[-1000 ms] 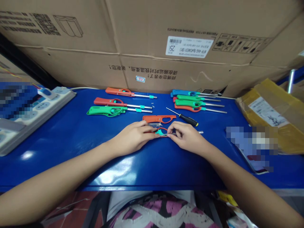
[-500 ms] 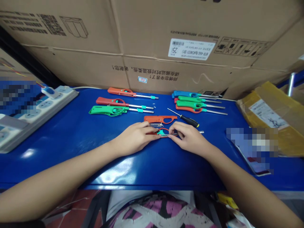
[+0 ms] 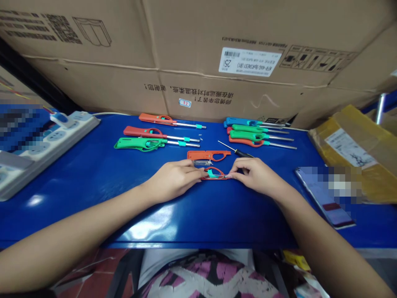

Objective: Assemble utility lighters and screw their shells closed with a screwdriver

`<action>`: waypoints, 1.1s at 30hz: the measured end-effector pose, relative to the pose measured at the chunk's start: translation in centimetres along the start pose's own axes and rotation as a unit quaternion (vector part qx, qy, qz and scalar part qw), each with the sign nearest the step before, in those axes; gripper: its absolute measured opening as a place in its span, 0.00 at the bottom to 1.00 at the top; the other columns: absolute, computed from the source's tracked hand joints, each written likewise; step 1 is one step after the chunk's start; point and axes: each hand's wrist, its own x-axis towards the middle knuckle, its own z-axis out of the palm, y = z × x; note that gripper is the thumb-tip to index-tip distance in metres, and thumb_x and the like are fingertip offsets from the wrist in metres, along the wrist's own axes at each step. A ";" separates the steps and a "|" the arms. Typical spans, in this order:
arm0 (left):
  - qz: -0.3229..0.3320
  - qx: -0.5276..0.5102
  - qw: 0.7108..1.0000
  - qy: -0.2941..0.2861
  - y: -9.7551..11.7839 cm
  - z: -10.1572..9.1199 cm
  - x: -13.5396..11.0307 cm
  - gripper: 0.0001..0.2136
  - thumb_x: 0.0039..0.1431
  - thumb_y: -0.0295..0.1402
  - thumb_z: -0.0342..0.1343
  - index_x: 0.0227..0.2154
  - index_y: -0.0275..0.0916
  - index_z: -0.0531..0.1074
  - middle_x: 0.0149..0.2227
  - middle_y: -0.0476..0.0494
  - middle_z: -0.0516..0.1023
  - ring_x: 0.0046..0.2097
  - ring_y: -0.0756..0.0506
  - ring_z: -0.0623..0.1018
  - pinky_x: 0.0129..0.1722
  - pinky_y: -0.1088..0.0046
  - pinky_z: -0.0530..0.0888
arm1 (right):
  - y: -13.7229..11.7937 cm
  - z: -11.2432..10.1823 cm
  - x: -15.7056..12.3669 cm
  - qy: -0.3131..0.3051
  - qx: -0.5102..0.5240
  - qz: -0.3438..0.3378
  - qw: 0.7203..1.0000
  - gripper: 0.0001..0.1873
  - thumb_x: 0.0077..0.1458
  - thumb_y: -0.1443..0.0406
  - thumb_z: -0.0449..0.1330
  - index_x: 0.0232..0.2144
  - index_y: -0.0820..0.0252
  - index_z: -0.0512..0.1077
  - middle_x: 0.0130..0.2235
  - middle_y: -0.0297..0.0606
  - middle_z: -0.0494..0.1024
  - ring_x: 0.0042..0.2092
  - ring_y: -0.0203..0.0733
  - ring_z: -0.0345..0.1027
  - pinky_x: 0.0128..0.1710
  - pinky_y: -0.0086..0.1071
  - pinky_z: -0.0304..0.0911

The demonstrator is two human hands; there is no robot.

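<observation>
My left hand (image 3: 175,178) is closed on the rear of an opened orange lighter body (image 3: 219,170), which lies low over the table. A turquoise trigger (image 3: 211,174) shows inside its loop. At the body's front end, the thumb and fingers of my right hand (image 3: 257,176) pinch together; whether they grip the shell edge or a thin wire there is hard to see. Just beyond lies the matching orange half shell (image 3: 198,155), with a small clear fuel tank (image 3: 203,162) in front of it. A screwdriver (image 3: 228,146) rests behind my right hand, its handle partly covered.
Long-nosed lighters in orange, red and green (image 3: 139,143) lie at back left, several more (image 3: 245,135) at back right. A power strip (image 3: 46,145) stands left. On the right are a phone (image 3: 322,198) and a yellow-taped carton (image 3: 366,153). A cardboard wall (image 3: 186,54) closes the back.
My right hand has shifted right along the lighter body to its front end, uncovering more of the loop and now covering the screwdriver handle. My left hand stays in nearly the same place.
</observation>
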 end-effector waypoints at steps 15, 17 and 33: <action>-0.053 0.003 0.999 -0.007 0.2 0.7 0.0 0.09 0.73 0.34 0.49 0.46 0.40 0.73 0.43 0.44 0.82 0.43 0.46 0.82 0.43 0.71 0.79 | -0.5 0.1 -0.5 0.007 -0.033 -0.041 0.999 0.06 0.61 0.63 0.63 0.32 0.56 0.77 0.34 0.35 0.81 0.36 0.39 0.73 0.34 0.32 0.63; -0.041 0.017 0.999 -0.008 0.4 0.5 0.1 0.10 0.74 0.35 0.48 0.45 0.39 0.74 0.42 0.44 0.82 0.43 0.45 0.82 0.42 0.71 0.79 | -0.9 0.5 -0.5 0.039 -0.035 -0.062 0.997 0.06 0.63 0.62 0.61 0.38 0.56 0.78 0.39 0.37 0.81 0.40 0.41 0.74 0.38 0.34 0.66; -0.040 -0.052 0.998 0.023 0.7 0.8 0.2 0.08 0.72 0.35 0.52 0.47 0.38 0.73 0.46 0.43 0.83 0.44 0.46 0.83 0.42 0.71 0.79 | -0.9 1.8 -0.5 0.011 -0.119 -0.217 0.969 0.19 0.67 0.60 0.58 0.59 0.52 0.74 0.66 0.46 0.69 0.64 0.57 0.62 0.63 0.58 0.60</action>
